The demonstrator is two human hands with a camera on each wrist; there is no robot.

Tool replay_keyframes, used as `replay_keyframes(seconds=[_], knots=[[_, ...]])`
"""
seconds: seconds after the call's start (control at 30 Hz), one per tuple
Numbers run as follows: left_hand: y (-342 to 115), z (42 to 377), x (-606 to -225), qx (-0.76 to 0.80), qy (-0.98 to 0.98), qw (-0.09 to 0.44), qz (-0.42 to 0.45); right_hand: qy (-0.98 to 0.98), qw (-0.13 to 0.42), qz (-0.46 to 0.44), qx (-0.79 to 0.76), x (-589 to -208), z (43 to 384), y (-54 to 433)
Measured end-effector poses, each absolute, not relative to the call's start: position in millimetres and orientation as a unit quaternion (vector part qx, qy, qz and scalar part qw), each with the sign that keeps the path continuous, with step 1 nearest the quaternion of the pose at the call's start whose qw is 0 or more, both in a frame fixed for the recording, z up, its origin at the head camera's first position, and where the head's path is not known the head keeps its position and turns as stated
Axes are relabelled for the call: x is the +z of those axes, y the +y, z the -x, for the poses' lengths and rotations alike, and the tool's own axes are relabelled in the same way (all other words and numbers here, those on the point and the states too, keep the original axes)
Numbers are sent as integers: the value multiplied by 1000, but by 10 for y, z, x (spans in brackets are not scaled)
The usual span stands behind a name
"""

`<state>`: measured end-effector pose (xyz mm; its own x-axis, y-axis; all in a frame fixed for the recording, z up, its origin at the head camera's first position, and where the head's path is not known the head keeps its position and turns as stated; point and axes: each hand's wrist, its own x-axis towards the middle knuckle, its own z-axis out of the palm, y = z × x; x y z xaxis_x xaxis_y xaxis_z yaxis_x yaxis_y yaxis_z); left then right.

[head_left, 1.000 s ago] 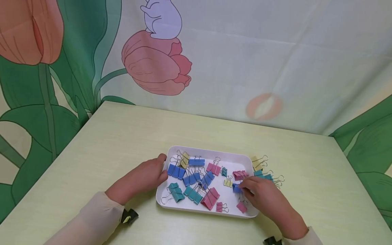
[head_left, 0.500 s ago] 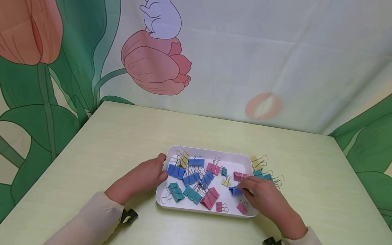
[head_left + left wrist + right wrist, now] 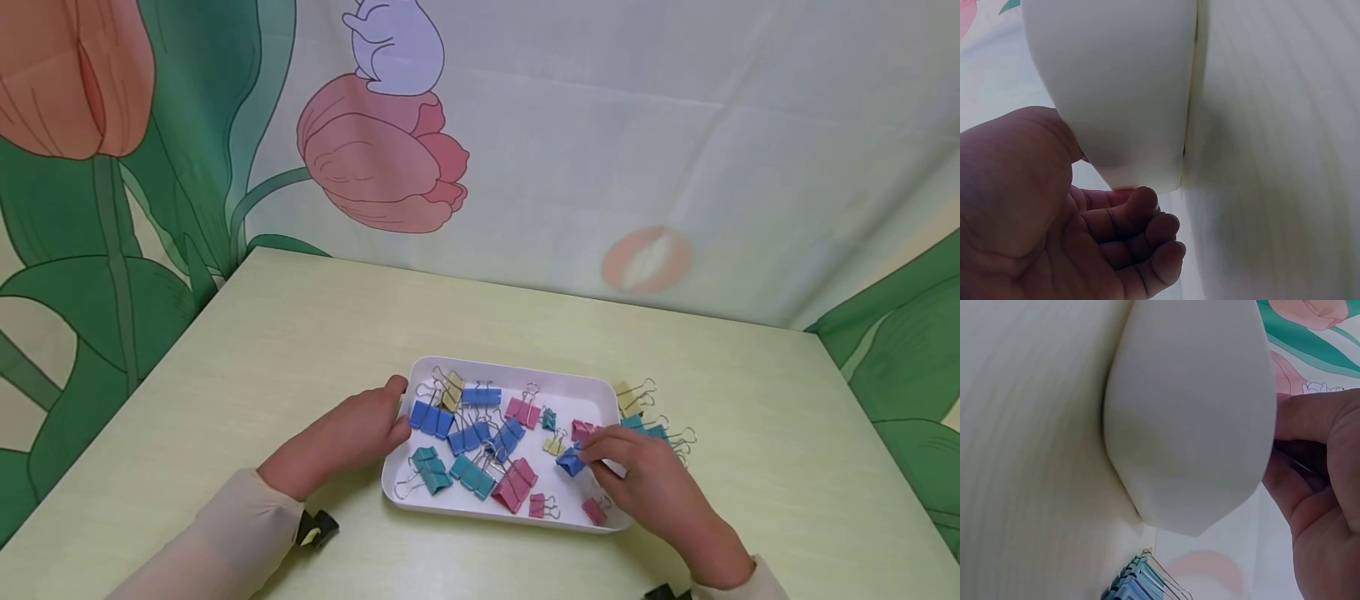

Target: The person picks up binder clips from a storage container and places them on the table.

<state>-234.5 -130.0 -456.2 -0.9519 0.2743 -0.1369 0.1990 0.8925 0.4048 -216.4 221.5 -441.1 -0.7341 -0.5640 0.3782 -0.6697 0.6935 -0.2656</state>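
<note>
A white tray (image 3: pixel 551 518) holds several binder clips in blue, teal, pink and yellow. My left hand (image 3: pixel 358 429) grips the tray's left end; in the left wrist view its thumb lies at the rim and the fingers (image 3: pixel 1161 228) are curled by the outer wall. Over the tray's right end, my right hand (image 3: pixel 645 471) pinches a blue binder clip (image 3: pixel 571 461). A pink binder clip (image 3: pixel 583 430) lies just behind it, a small yellow binder clip (image 3: pixel 555 445) to its left. The tray wall hides the right fingertips in the right wrist view.
Outside the tray's right end, a yellow binder clip (image 3: pixel 628 398) and several teal binder clips (image 3: pixel 647 427) lie on the table (image 3: pixel 360 308). A printed cloth (image 3: pixel 540 183) hangs behind the table. A small pink binder clip (image 3: pixel 596 511) lies near the right hand.
The blue binder clip has moved slightly left in my right hand and turned. The small yellow clip and the pink clip near the front right corner have shifted a little. My left hand stays put.
</note>
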Motion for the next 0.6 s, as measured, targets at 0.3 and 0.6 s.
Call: replay_keyframes(seconds=[0.3, 0.6], knots=[[-1295, 2346, -4549, 197, 968, 96, -125, -893, 179, -354, 213, -4348, 2139, 2243], [-1301, 2351, -4566, 199, 967, 95, -126, -900, 139, -339, 234, -4260, 2138, 2320]])
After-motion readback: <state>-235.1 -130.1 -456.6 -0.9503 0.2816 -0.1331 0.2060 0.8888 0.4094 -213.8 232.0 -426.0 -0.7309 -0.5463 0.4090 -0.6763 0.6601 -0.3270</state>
